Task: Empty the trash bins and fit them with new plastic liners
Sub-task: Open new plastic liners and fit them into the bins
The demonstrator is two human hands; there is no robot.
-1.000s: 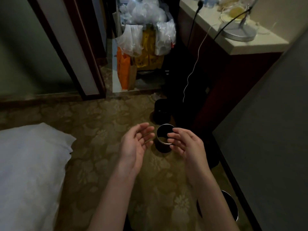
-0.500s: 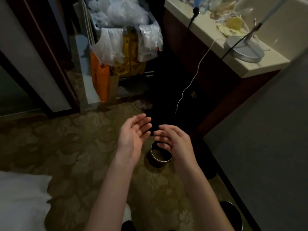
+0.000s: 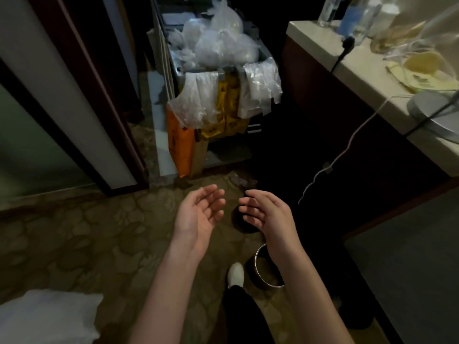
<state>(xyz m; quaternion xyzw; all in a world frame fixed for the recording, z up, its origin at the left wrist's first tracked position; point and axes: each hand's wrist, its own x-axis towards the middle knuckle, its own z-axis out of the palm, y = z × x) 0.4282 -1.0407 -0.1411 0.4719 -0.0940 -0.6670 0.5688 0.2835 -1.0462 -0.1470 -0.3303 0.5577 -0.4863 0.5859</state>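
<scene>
Metal-rimmed, the near bin (image 3: 260, 276) stands on the carpet just beside the person's shoe (image 3: 235, 273), with a darker bin (image 3: 238, 224) beyond; neither shows a liner. The left hand (image 3: 198, 214) and right hand (image 3: 268, 217) hover empty, fingers loosely spread. A step toward the cart's plastic liners (image 3: 196, 103) could topple a bin in this gloom, or snag the dangling white cable (image 3: 347, 147).

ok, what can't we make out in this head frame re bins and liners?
Steel-rimmed bin: head view, right forearm covers part of it; inside too dim to tell lined or empty.
Dark bin: head view, in shadow, mouth behind the right hand; contents unseen.
Plastic sheets on the cart: head view, blurred; fresh liners or used bags, cannot tell.
Bottles on the desk: head view, cut off by the top edge.
</scene>
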